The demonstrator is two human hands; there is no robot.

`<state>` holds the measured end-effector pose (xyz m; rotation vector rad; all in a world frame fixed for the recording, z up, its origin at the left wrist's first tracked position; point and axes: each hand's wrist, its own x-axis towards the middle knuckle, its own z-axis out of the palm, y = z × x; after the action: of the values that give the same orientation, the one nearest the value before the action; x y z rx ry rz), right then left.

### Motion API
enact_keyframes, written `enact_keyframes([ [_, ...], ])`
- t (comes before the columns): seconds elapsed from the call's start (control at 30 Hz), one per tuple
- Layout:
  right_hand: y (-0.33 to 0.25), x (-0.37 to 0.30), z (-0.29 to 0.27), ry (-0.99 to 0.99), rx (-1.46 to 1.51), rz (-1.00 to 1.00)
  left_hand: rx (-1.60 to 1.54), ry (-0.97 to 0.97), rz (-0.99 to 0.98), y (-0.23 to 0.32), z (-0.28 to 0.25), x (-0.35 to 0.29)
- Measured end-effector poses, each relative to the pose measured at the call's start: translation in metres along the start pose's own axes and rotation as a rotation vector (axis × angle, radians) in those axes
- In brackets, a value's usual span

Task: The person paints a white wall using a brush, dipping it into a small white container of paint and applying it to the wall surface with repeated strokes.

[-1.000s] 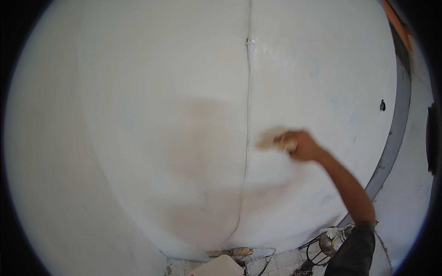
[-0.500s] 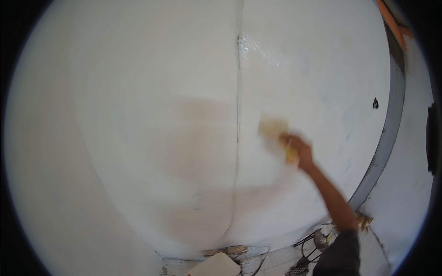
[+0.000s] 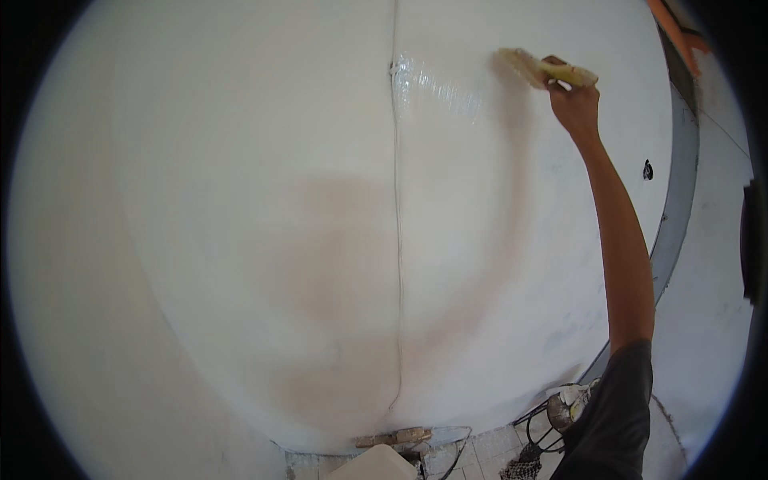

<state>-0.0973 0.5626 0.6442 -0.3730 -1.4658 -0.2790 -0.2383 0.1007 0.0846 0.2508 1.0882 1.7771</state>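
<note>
A wide paintbrush (image 3: 524, 67) with pale bristles and a yellow handle is gripped in my right hand (image 3: 578, 106), fingers wrapped around the handle. My arm reaches up the white wall (image 3: 240, 144), with the bristles at or very close to its surface; contact is hard to tell. Left of the brush, a wet, shiny patch (image 3: 440, 90) shows streaks. It begins beside a thin cable (image 3: 398, 240) that runs down the wall. My left hand is out of view.
A black fitting (image 3: 648, 170) sits on the wall at right, near a grey vertical strip (image 3: 676, 192). Below stand a black-legged stool (image 3: 538, 428) with a paint-stained container (image 3: 562, 410), a pale rounded object (image 3: 378, 466) and wood pieces (image 3: 394, 438) along the wall's base.
My right hand has carried the brush up and to the right, from mid-wall to level with the wet patch. The arm is now stretched higher, and the view has shifted slightly.
</note>
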Motion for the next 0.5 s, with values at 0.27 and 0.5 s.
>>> enact_keyframes([
  [0.27, -0.004, -0.304, 0.044, -0.411, 0.098, -0.457, -0.005, 0.110, 0.040, -0.010, 0.005, 0.007],
  [0.5, 0.001, -0.428, 0.001, -0.893, 0.204, -0.126, 0.248, 0.066, 0.186, -0.002, 0.015, 0.003],
])
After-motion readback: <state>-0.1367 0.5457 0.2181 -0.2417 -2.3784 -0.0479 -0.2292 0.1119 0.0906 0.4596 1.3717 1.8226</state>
